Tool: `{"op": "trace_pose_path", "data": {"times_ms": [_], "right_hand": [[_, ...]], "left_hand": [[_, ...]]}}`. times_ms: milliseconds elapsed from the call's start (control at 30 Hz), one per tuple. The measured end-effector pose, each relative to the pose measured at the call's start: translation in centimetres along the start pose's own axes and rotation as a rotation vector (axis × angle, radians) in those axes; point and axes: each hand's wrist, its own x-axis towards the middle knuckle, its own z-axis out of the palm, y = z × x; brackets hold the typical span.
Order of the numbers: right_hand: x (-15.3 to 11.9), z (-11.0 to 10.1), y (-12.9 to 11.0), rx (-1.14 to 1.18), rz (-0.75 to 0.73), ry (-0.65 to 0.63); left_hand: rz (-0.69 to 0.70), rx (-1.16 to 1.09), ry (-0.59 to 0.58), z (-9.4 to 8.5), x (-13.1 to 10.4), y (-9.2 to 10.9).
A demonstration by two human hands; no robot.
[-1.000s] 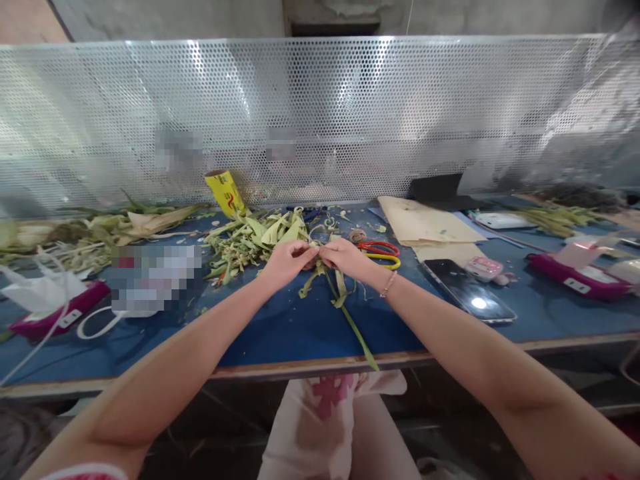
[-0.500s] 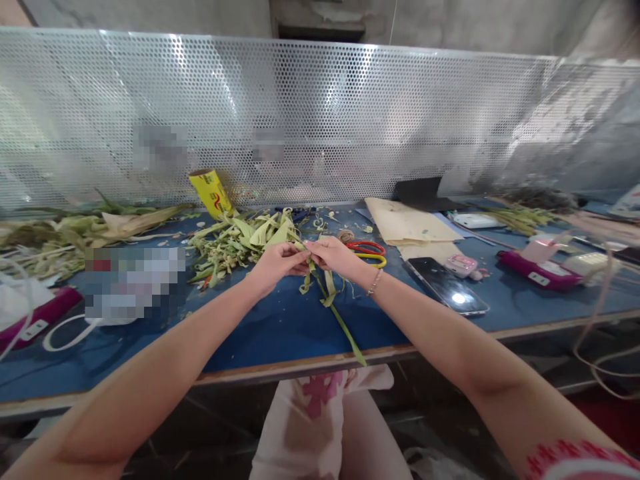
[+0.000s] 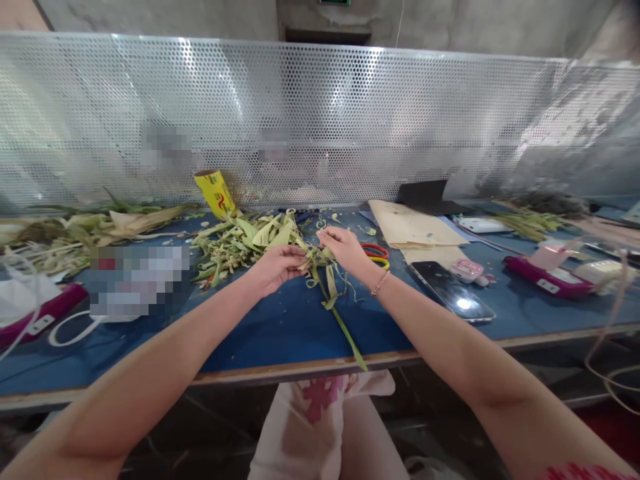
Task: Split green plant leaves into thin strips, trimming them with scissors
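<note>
Perforated metal sheeting (image 3: 310, 120) stands along the back of a blue counter (image 3: 270, 340), with a grey wall (image 3: 190, 20) above it. Both hands meet over the middle of the counter, just beyond its bare front part. Between them is the top of a long green leaf strip (image 3: 343, 323); the rest slants toward the person and to the right, its tip reaching the front edge. The left hand (image 3: 283, 268) has its thumb and fingers drawn together, pinching the strip's upper end at the fingertips. Slightly higher and farther away, the right hand (image 3: 345, 250) has thumb and forefinger brought together above that end; whether a thin strand sits between them is too small to tell. Curled leaf shreds (image 3: 331, 287) hang beside the strip, below the right hand. A pile of pale green leaves (image 3: 235, 250) lies just beyond the left hand, a yellow tube (image 3: 216, 193) behind it. Red and yellow loops (image 3: 385, 253) show beside the right wrist, and a dark phone (image 3: 445, 283) lies farther right.
</note>
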Motion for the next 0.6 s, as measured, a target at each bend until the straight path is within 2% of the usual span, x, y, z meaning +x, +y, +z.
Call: {"op": "trace_pose_path", "data": {"times_ms": [67, 167, 233, 467, 600], "right_hand": [[0.2, -0.5, 0.1, -0.056, -0.042, -0.013], [0.3, -0.9, 0.2, -0.044, -0.058, -0.154], [0.2, -0.9, 0.2, -0.026, -0.039, -0.202], [0.0, 0.1, 0.3, 0.07, -0.02, -0.187], [-0.1, 0.5, 0.4, 0.073, -0.052, -0.121]], "left_hand": [[0.002, 0.008, 0.006, -0.2, 0.0, 0.2], [0.002, 0.016, 0.02, -0.5, 0.0, 0.5], [0.011, 0.011, 0.012, -0.7, 0.0, 0.7], [0.113, 0.033, 0.036, -0.9, 0.0, 0.5], [0.215, 0.038, 0.08, -0.7, -0.1, 0.6]]}}
